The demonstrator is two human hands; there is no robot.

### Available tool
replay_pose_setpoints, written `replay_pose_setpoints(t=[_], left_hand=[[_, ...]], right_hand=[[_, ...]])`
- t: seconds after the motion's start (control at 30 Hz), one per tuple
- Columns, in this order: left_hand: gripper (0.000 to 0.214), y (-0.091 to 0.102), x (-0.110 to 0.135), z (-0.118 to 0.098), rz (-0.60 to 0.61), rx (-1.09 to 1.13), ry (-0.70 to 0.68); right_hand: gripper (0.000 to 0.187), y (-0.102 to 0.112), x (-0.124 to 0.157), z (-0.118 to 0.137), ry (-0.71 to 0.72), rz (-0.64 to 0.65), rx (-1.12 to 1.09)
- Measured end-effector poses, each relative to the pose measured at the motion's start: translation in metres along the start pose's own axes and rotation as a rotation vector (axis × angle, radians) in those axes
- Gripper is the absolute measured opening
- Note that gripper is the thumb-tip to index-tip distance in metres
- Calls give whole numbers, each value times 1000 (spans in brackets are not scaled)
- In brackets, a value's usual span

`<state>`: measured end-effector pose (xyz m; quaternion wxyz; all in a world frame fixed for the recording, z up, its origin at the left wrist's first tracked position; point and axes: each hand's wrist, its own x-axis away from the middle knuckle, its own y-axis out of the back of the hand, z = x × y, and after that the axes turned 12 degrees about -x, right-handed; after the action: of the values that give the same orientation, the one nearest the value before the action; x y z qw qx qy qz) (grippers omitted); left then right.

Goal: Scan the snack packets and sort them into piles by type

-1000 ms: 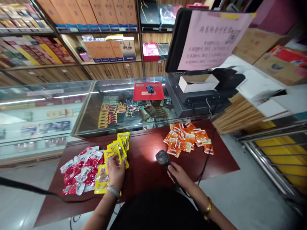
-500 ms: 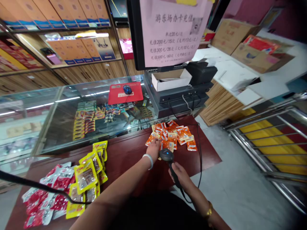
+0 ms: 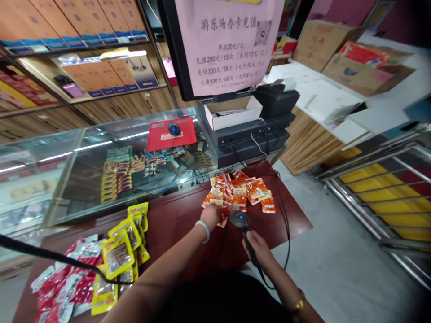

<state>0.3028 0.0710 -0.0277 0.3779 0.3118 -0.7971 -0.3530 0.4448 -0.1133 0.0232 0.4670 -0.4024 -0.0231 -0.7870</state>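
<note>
My left hand, wearing a pale bracelet, is closed on the edge of an orange snack packet at the near side of a pile of orange snack packets. Its fingertips are partly hidden. In my right hand is the handle of a black barcode scanner with a small blue light on top. The scanner's head is just right of the held packet. Yellow snack packets lie in a heap to the left, beside red and silver packets.
The dark red tabletop meets a glass display case. A monitor back with a pink notice stands over a white open box. The scanner cable runs along the right. A metal railing stands at right.
My left hand has moved slightly left and nearer, and an orange packet now shows between it and the scanner. The scanner has shifted a little right. The view has turned slightly.
</note>
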Motion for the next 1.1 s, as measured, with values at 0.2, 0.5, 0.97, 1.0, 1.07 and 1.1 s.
replay_pose_setpoints(t=[0.2,0.5,0.97,1.0,1.07,1.1], left_hand=[[27,-14,47,52,-71,604,193],[42,-18,97,84,-241,854,379],[30,22,116,179,-501,731,835],[29,27,117,181,-502,688,846],[28,35,119,182,-507,525,856],[31,39,121,180,-517,404,855]], right_hand=[[63,-31,-6,-2,-33,98,55],[51,-77,-12,-11,-46,356,198],[59,-78,-23,-21,-116,436,279],[60,-76,-24,-21,-120,432,275],[59,-73,-25,-20,-120,416,265],[58,-71,-26,-20,-116,410,259]])
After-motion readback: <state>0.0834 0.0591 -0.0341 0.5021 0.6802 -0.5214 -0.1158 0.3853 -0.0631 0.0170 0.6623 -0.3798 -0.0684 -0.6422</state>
